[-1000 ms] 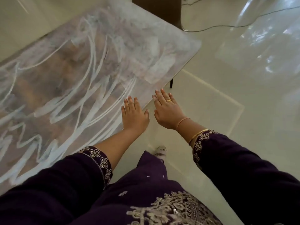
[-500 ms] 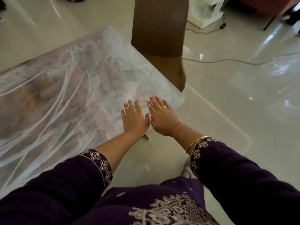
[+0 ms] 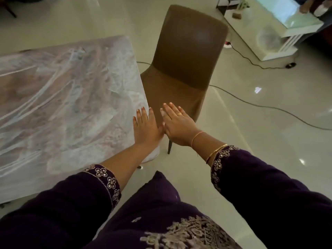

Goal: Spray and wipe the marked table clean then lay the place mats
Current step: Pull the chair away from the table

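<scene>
We see the marked desk (image 3: 62,105) filling the left side of the view. Its marbled top is smeared all over with whitish streaks and swirls, and its near right corner lies just under the person's forearm.

The left grip (image 3: 146,129) is spread flat, palm down, fingers straight and close together. It lies over the desk's right edge near that corner, with the fingertips reaching the edge line. We cannot tell whether the palm presses on the top or only hovers above it. It holds nothing.

The right grip (image 3: 177,125) is just beside it, also flat and palm down, fingers straight and slightly fanned, holding nothing. It sits past the desk's edge, over the front of the brown chair (image 3: 186,56), and we cannot tell whether it touches the seat. The two thumbs meet or nearly meet between the grips.

The right ring finger carries a gold ring (image 3: 179,114), and at the wrist we see a thin gold bangle (image 3: 216,150). Both sleeves are dark purple with pale embroidered cuffs.

The chair stands just beside the desk's right edge, its back towards the far side. A dark cable (image 3: 269,106) trails across the glossy pale floor (image 3: 251,141), and a white cabinet (image 3: 280,38) stands at the upper right.
</scene>
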Available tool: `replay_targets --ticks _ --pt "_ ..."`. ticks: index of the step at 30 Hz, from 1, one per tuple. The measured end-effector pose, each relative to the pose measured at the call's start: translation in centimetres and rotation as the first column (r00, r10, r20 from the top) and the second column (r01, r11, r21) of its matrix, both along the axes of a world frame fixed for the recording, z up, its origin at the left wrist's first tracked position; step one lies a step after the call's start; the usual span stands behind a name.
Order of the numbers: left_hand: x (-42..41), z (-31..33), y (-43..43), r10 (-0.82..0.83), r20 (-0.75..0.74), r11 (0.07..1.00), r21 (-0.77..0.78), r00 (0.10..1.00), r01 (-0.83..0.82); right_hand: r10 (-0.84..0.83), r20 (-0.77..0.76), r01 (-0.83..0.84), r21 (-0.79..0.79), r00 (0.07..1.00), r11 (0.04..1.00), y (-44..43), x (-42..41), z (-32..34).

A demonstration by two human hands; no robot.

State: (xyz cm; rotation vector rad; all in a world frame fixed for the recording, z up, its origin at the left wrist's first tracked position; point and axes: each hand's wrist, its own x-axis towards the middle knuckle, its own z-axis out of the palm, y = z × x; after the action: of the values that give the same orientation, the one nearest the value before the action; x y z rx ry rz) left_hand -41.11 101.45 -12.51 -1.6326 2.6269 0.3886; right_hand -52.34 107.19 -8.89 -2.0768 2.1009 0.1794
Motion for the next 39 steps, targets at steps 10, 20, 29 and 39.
replay_targets --ticks 10,20,29,39 --pt "-15.3 -2.1 -4.5 0.099 0.015 0.995 0.002 0.995 -0.099 0.147 0.003 -0.147 0.05 0.989 0.988 -7.6 -15.3 -0.1" --pt "-30.3 -0.7 -10.9 0.203 0.038 0.97 0.125 0.978 -0.206 0.153 0.065 -0.158 0.085 0.986 0.984 -16.0 -31.7 1.1" --pt "-44.8 -0.3 -15.9 0.626 -0.014 0.737 0.336 0.78 -0.586 0.475 0.035 -0.476 0.083 0.88 0.876 -25.5 -44.9 2.2" --pt "-50.6 0.0 -19.7 0.889 -0.021 0.416 0.459 0.458 -0.785 0.804 -0.068 -0.783 0.189 0.591 0.592 -34.2 -46.7 1.6"
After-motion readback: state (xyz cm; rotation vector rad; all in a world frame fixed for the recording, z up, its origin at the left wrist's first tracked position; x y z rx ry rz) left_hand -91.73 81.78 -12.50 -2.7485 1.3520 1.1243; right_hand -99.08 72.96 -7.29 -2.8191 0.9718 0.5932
